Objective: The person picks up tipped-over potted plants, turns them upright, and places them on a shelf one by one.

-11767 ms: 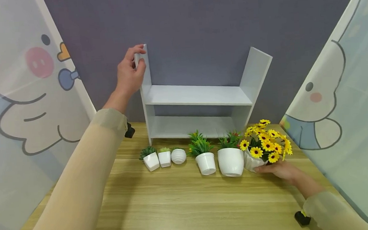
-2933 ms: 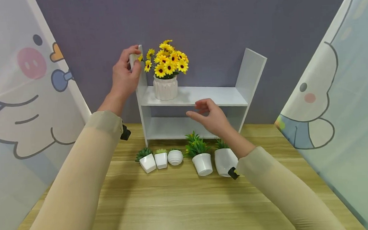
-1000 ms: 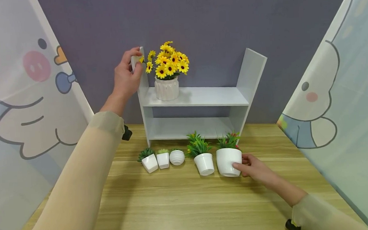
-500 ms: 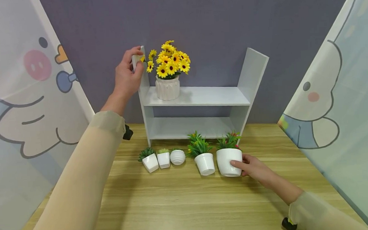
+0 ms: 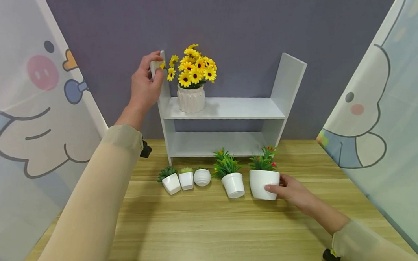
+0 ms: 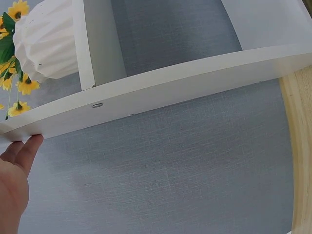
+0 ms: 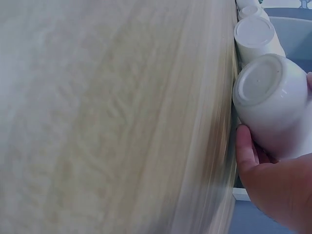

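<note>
A: Right hand (image 5: 294,189) wraps a round white pot (image 5: 264,184) w/ green plant & red buds, fingers curled on its side. Pot looks just off the table (image 5: 214,228) — the wrist view shows its base (image 7: 257,79) tipped clear of the wood.

B: And the left hand (image 5: 144,84)?

A: Up top, thumb & fingers pinching the shelf unit's left upright (image 5: 162,75), prob. to steady the light frame.

B: What's beside each grip?

A: Just right of the left-hand grip: sunflower vase (image 5: 191,99) on the upper shelf (image 5: 239,108). Left of the right-hand grip: smaller tapered pot (image 5: 233,184), then three tiny succulent pots (image 5: 186,180) in a row, all in front of the unit.
</note>
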Demonstrator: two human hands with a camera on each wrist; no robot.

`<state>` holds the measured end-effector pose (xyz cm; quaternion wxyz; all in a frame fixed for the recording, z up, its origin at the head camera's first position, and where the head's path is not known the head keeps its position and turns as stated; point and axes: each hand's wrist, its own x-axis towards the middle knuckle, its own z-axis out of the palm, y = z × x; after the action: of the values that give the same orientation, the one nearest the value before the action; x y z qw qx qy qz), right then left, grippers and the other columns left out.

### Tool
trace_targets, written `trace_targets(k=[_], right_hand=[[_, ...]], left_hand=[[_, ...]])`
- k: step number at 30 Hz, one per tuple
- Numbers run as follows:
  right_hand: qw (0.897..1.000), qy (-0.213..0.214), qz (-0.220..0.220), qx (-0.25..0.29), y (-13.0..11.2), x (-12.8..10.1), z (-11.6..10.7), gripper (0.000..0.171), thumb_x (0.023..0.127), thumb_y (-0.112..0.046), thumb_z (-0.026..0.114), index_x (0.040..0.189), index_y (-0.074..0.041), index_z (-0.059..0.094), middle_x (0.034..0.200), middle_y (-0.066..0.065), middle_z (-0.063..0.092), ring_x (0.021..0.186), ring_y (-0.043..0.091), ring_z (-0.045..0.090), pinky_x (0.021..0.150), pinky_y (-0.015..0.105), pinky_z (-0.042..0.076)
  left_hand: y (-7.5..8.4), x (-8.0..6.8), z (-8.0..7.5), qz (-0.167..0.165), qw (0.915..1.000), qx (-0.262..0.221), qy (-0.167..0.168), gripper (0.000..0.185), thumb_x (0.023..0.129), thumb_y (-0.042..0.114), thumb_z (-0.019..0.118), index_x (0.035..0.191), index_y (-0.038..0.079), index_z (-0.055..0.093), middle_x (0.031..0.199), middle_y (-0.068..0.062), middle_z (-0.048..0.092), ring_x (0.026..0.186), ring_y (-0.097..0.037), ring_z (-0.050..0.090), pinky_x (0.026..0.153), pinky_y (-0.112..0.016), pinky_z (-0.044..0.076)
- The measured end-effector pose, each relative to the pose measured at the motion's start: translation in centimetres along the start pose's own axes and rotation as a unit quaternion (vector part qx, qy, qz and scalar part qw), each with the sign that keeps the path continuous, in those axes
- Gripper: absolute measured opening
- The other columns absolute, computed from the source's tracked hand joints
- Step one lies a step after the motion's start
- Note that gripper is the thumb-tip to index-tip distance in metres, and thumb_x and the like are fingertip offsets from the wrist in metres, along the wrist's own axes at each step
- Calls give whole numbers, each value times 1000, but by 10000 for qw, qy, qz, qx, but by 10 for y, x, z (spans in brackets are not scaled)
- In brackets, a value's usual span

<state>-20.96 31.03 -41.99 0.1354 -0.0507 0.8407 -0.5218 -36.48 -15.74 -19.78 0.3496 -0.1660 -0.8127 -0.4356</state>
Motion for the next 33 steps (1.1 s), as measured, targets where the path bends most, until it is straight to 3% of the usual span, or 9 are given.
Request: trace_targets(k=[6, 17, 25, 33], right_hand=[[9999, 69, 71, -51, 0, 0, -2, 80, 104, -32, 74, 158, 15, 37, 146, 27, 61, 120, 24, 65, 91, 31, 60], [9996, 209, 164, 12, -1, 0, 0, 89, 102, -32, 78, 161, 12, 29, 156, 31, 50, 138, 38, 59, 95, 32, 60], [9997, 249, 6, 23, -2, 2, 0, 91, 99, -26, 81, 160, 12, 25, 150, 30, 51, 127, 28, 62, 89, 27, 59], [9995, 295, 24, -54, -1, 4, -2, 96, 98, -27, 82, 161, 11, 20, 152, 30, 46, 133, 35, 58, 89, 24, 57]], left_hand=[[0, 0, 0, 16, 10000, 11, 19, 33, 113, 22, 49, 145, 20, 58, 170, 18, 48, 155, -15, 52, 128, -38, 45], [-1, 1, 0, 23, 10000, 25, 19, 34, 113, 23, 49, 146, 19, 57, 170, 18, 47, 156, -14, 51, 128, -38, 45], [-1, 1, -1, 106, 9999, 1, 18, 33, 113, 22, 49, 145, 18, 58, 170, 17, 48, 155, -16, 52, 128, -40, 45], [1, 1, -1, -64, 10000, 40, -46, 34, 113, 24, 49, 147, 21, 57, 171, 20, 46, 153, -16, 54, 127, -38, 46]])
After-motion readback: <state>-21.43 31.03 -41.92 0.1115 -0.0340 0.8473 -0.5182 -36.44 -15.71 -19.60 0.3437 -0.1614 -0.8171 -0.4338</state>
